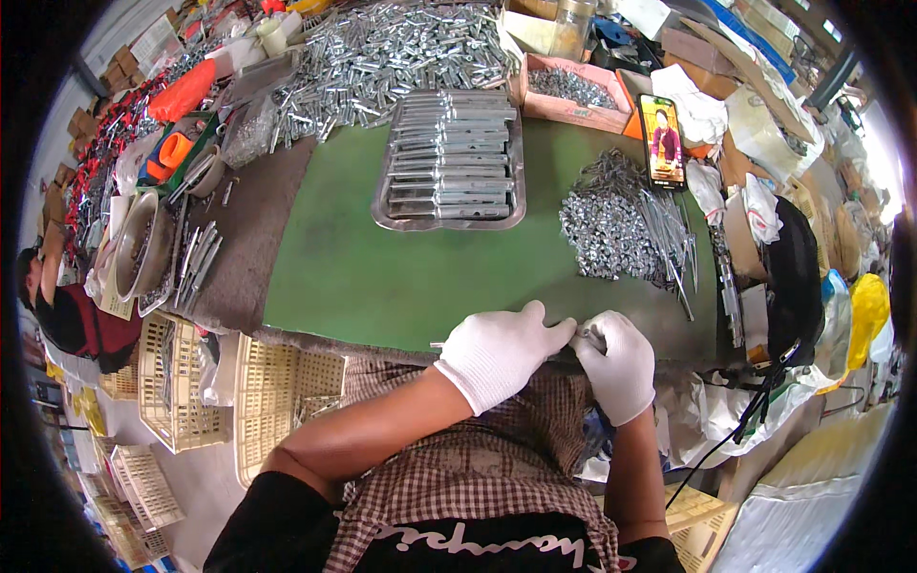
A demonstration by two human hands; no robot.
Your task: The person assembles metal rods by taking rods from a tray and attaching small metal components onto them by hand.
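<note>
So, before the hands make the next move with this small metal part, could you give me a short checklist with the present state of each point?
1. Both hands gloved: left hand and right hand wear white gloves. Ok.
2. Small metal part held between both hands: ok.
3. Exact grip on it: cannot tell, the fingers hide it.
4. Metal tray has room: not ok, it looks full of flat metal pieces.
5. Pile of small parts lies on the green mat ahead of the right hand: ok.
</note>
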